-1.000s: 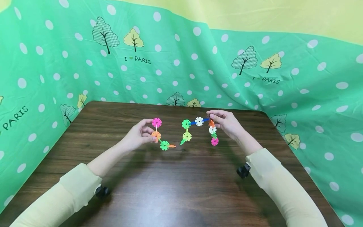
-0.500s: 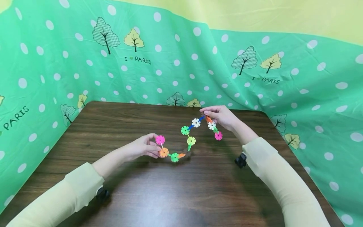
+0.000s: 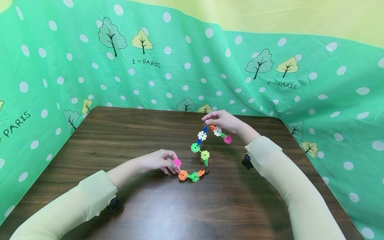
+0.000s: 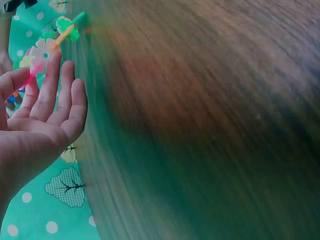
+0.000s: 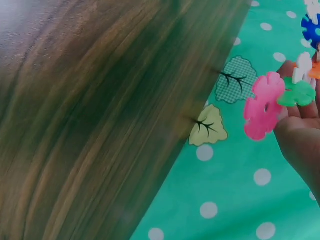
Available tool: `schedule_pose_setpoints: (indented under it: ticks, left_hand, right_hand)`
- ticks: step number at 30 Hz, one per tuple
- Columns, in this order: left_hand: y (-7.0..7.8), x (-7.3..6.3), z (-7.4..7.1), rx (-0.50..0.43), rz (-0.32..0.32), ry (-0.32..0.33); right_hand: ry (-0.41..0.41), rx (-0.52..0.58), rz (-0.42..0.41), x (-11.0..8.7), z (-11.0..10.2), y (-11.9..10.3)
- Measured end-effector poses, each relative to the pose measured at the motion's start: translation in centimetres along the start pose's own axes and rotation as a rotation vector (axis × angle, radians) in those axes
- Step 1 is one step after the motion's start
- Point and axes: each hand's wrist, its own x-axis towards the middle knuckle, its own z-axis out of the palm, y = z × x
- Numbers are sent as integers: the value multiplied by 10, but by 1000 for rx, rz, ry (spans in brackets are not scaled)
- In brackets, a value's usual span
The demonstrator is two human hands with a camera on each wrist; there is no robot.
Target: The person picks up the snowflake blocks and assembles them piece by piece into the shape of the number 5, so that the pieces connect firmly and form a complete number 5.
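Note:
A chain of interlocking snowflake discs spans both hands in the head view, bending in an S shape. My left hand [image 3: 159, 160] pinches the pink disc [image 3: 177, 162] at the left end. From there run an orange disc [image 3: 183, 175], a green disc [image 3: 195, 176], a yellow disc [image 3: 205, 155] and a white disc [image 3: 202, 135]. Higher up, my right hand [image 3: 223, 120] pinches the chain beside a blue disc [image 3: 205, 129]; its fingertips hide the exact piece. Past that hand hangs a tail ending in another pink disc [image 5: 265, 106]. Whether the chain's low part touches the table cannot be told.
Under the hands lies a dark wooden table [image 3: 168, 213]. A green curtain [image 3: 186, 76] with white dots and printed trees surrounds its back and sides. Small black devices are strapped at the left cuff [image 3: 97, 193] and the right cuff [image 3: 261, 150].
My left hand has moved right and toward me, lowering its end of the chain. The right hand has shifted left and slightly up, so the chain now hangs more steeply between them.

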Motion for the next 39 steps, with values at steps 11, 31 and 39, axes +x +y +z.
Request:
schedule_pose_setpoints:
  ticks: [11,31,39]
  left_hand:
    - [-9,7,10,196,20,20]
    - [-19,12,12,605,321,74]
    - [-21,12,12,722,363,94]
  right_hand:
    - [-12,-9,-16,33,21,2]
    - [-143,-103,-180,52,36,11]
    - [-38,-307,-265,65,53,20]
